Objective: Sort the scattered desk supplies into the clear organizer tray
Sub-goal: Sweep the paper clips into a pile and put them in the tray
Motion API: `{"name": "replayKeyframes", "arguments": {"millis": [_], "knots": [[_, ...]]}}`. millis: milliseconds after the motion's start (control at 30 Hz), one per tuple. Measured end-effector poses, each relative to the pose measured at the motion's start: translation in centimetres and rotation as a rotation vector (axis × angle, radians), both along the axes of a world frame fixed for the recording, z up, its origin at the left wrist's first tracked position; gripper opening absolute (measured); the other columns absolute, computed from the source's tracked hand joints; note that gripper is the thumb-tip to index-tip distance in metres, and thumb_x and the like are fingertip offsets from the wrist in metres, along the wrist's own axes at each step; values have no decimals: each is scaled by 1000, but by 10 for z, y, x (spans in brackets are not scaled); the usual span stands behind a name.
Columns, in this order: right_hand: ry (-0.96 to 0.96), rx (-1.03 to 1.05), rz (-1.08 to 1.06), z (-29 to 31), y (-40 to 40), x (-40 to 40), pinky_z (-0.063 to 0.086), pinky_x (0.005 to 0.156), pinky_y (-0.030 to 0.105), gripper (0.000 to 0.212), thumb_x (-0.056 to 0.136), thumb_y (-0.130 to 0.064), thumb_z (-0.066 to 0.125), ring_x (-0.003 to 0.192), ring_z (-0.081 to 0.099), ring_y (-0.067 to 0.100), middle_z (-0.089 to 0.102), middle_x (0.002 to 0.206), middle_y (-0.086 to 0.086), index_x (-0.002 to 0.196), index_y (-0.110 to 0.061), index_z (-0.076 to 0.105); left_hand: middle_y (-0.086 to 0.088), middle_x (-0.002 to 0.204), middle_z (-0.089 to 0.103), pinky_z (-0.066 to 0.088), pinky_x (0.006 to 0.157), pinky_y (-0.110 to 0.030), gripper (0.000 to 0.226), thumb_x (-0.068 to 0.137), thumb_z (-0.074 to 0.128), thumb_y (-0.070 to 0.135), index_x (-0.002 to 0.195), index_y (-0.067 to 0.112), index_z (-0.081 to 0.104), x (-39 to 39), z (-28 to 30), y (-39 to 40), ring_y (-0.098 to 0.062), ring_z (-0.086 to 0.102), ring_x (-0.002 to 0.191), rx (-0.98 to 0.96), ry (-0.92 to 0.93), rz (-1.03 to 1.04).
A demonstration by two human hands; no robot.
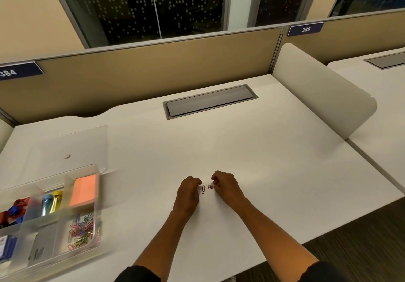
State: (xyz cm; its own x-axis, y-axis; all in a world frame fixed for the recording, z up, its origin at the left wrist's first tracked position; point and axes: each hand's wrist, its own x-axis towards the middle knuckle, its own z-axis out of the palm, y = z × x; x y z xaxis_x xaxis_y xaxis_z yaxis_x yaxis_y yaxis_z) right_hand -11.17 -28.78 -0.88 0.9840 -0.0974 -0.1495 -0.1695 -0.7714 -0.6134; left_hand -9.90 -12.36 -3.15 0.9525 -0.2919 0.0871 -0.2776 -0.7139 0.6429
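Observation:
Both my hands are on the white desk near its front middle, fingers curled. My right hand [224, 186] pinches a small paper clip [210, 187] at its fingertips. A red paper clip [203, 190] lies flat on the desk between the hands, just right of my left hand [189, 190]; whether the left fingertips hold anything is hidden. The clear organizer tray [97, 205] stands at the front left. Its compartments hold a heap of coloured paper clips [82, 230], orange sticky notes [85, 190], blue and yellow highlighters [52, 201], and red and blue items at the far left.
A clear lid [72, 148] lies on the desk behind the tray. A grey cable hatch [210, 101] is set into the desk's back. A tan partition [153, 69] closes the back, and a white side divider [322, 93] bounds the right. The desk's front edge runs close to my forearms.

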Motion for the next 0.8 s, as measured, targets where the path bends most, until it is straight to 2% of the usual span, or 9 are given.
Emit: {"name": "replayKeyframes", "arguments": {"millis": [100,233,400,533,600,667,733,800], "knots": [[-66,11,-14,-1,-2,-3,51,75,34,23,83,3,51,84,62,21,67,92,4,98,-10,62,-2,88,60,34,65,-12,30,78,45,-5,96,9,65,0,2,-6,-12,52,78,-51,-2,33],[-149,37,-24,-1,2,-4,49,73,34,22,82,4,50,83,59,19,66,92,4,95,-9,62,-2,91,61,45,68,-26,34,77,48,-12,99,9,64,-1,6,-14,-14,54,80,-120,-43,57],[-160,64,30,-2,7,1,50,72,29,24,83,6,50,79,57,12,64,92,3,95,-11,62,-2,101,61,48,74,-27,36,81,50,-10,108,10,63,-4,3,-15,-13,57,86,-150,-6,4],[-146,46,69,-9,2,2,49,79,30,31,82,7,52,91,59,18,64,101,4,103,-12,64,0,98,59,42,68,-21,30,83,52,-3,105,13,63,-3,2,-12,-9,53,81,-102,1,-12],[-158,44,101,-14,-2,3,49,85,30,32,82,4,56,99,59,19,64,107,4,108,-11,64,1,96,57,42,66,-24,24,84,54,4,104,14,62,-1,2,-8,-10,52,78,-77,-13,-17],[-150,29,143,-18,-6,1,46,92,29,35,83,-2,62,107,58,19,63,114,3,116,-12,62,0,98,56,43,69,-27,24,83,58,13,107,13,61,0,2,-5,-15,54,84,-61,5,-21],[-90,-9,200,-18,-9,-2,41,99,28,42,85,-11,64,116,52,19,59,123,2,126,-14,57,-1,101,54,38,73,-26,30,80,65,21,108,11,60,-2,3,-6,-17,50,93,-23,70,-7],[-23,-58,233,-17,-9,-3,36,101,27,46,88,-14,62,122,47,19,55,130,2,133,-16,51,-1,101,51,36,73,-27,29,79,69,26,102,11,60,-3,5,-11,-17,45,95,56,130,39]]}}
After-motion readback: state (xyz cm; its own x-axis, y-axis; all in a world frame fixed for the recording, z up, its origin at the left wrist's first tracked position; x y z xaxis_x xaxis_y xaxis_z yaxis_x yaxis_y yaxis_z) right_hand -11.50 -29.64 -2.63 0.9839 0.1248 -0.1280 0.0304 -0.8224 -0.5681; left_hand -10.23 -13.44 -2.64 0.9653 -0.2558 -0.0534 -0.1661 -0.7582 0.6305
